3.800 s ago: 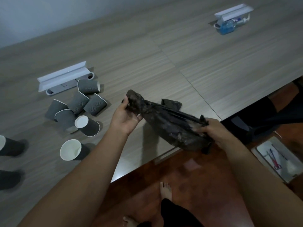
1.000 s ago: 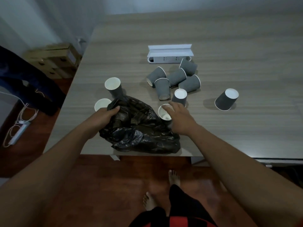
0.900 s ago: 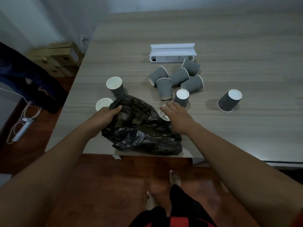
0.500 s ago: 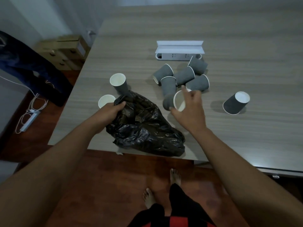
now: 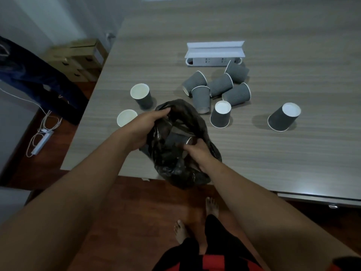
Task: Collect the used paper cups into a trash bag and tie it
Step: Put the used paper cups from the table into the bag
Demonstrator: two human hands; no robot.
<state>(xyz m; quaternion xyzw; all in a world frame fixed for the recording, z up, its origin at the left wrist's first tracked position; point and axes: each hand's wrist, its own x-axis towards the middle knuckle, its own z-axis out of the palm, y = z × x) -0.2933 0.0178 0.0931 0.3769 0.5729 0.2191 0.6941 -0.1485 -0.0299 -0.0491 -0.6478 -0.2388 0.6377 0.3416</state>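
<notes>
- We are in the collecting step: our right hand [image 5: 197, 153] sits in the mouth of the crumpled black plastic trash bag [image 5: 175, 169], fingers closed around a dark grey paper cup with a white rim [image 5: 180, 139] that lies on its side just inside the opening.
- Our left hand [image 5: 145, 127] grips the far-left edge of the bag's mouth and lifts it — the fingers are curled tight on the plastic, holding the opening up.
- The bag rests at the near edge of the grey wood-grain table [image 5: 293, 163], its bottom hanging slightly past that edge.
- We judge this to be the first cup going in; no other cup shows inside, though the dark folds hide much of the interior.
- Left on the table: a cluster of five tipped ribbed grey cups [image 5: 218, 88] beside a white power strip with a raised lid [image 5: 214, 53], one upside-down cup [image 5: 221, 114] near the bag, one tilted cup well to the right [image 5: 284, 117], and two upright cups [image 5: 141, 96] [image 5: 127, 117] by our left hand.
- Next we would need to let go of the cup, draw the right hand out, and reach for the upside-down cup — the nearest one — while the left keeps the mouth open.
- No brand, label or readable writing shows on the cups, bag or power strip.
</notes>
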